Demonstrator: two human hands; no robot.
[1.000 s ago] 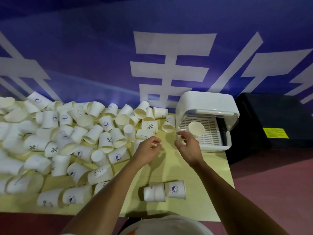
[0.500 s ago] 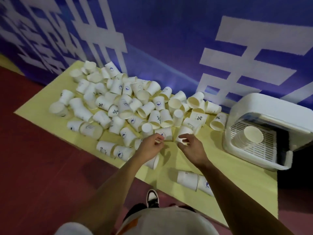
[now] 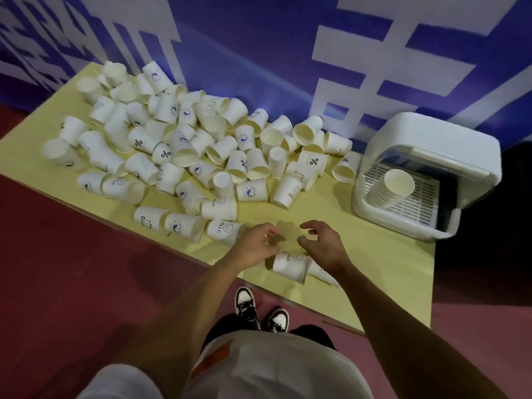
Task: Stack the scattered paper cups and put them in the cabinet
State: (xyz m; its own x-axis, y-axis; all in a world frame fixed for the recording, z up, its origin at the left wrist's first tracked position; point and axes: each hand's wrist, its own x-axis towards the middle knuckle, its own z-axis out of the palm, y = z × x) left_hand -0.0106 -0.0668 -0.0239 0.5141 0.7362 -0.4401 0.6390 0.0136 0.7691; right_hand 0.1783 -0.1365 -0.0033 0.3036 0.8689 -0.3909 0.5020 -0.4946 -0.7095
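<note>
Two empty hands hover over the near edge of a yellow table (image 3: 371, 254) strewn with paper cups.

The left hand (image 3: 254, 246) and right hand (image 3: 324, 244) hang close together above the tabletop, fingers loosely curled and slightly apart, gripping nothing. Just below them a HELLO cup (image 3: 289, 266) lies on its side, touching a second tipped cup (image 3: 321, 274) partly hidden under the right wrist. The scattered paper cups (image 3: 201, 148), white with small printed logos, lie heaped across the left and middle of the table up to the blue banner wall (image 3: 259, 53). At the table's right end stands the white cabinet (image 3: 431, 145), its front open, with a tilted stack of nested cups (image 3: 388, 188) lying on its slatted rack. Black-and-white shoes (image 3: 246, 305) stand on the red floor (image 3: 72, 283).
</note>
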